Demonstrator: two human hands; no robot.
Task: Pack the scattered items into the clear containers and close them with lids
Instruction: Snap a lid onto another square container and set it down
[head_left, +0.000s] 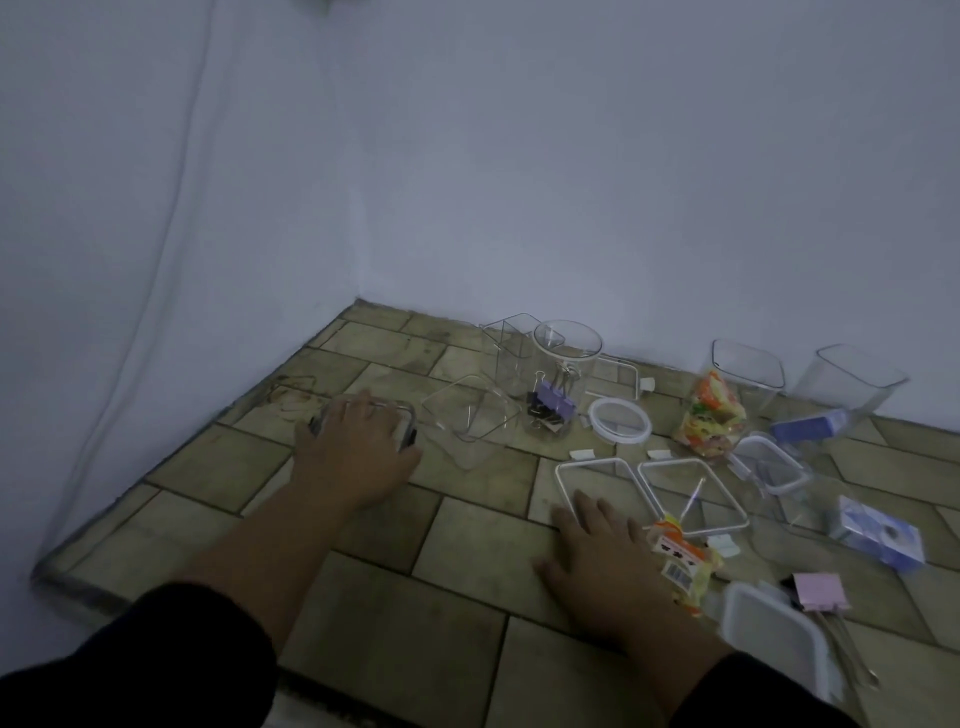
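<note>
1. The fingers (358, 405) of the left hand (358, 441) are spread and lie across the top of a small lidded container (406, 418) at the left of the tiled floor (467, 545). The palm covers most of its lid. Nothing is pinched.
2. The fingers (583, 503) of the right hand (597, 556) are spread wide, palm down on the floor. Their tips reach the near rim of a square white-rimmed lid (563, 475). This hand holds nothing.
3. A snack packet (685, 564) lies just beside the outer edge of the right hand; whether they touch cannot be told.
4. A second square lid (727, 493) lies beside the first, to its right.
5. Near the wall, a round clear jar (566, 364) stands upright with purple and black binder clips (553, 402) in its bottom.
6. An empty square container (501, 353) stands just behind the jar, and a clear tilted container (470, 421) sits between the jar and the left hand.
7. A round lid (597, 415) with a white rim lies on the floor to the right of the jar.
8. A container filled with colourful snack packs (711, 410) is further right, and two empty clear containers (748, 369) stand behind it by the wall.
9. A pink binder clip (821, 590) and a white lid (774, 629) lie at the lower right, with a purple box (878, 532) beyond them.
</note>
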